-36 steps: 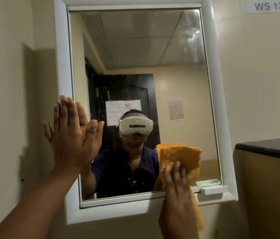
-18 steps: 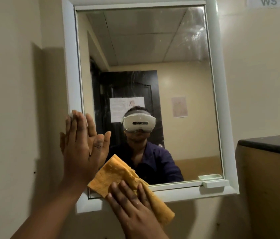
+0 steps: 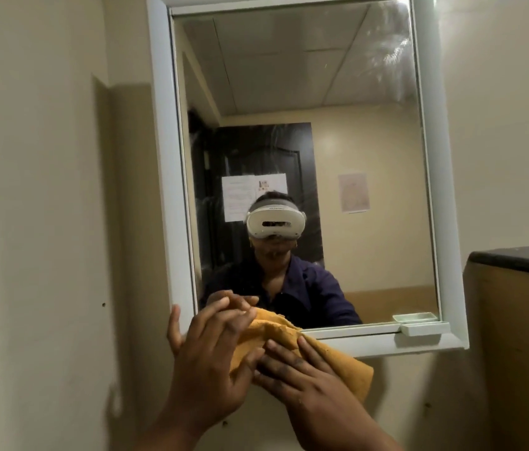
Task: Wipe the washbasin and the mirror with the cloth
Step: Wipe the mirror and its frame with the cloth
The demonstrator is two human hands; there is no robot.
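A white-framed mirror (image 3: 305, 92) hangs on the beige wall ahead, with streaks near its top right corner. An orange cloth (image 3: 344, 362) lies against the mirror's lower left corner and bottom frame. My right hand (image 3: 302, 382) presses flat on the cloth from below. My left hand (image 3: 211, 346) has its fingers spread, reaching over the cloth's left end at the frame's corner. The washbasin is out of view.
A small white soap tray (image 3: 424, 327) sits on the mirror's bottom ledge at the right. A dark-topped partition (image 3: 517, 258) juts out at the right. The beige wall (image 3: 45, 222) fills the left side.
The cloth and my right hand swept from the mirror's lower right to its lower left corner. My left hand dropped from the left frame onto the cloth.
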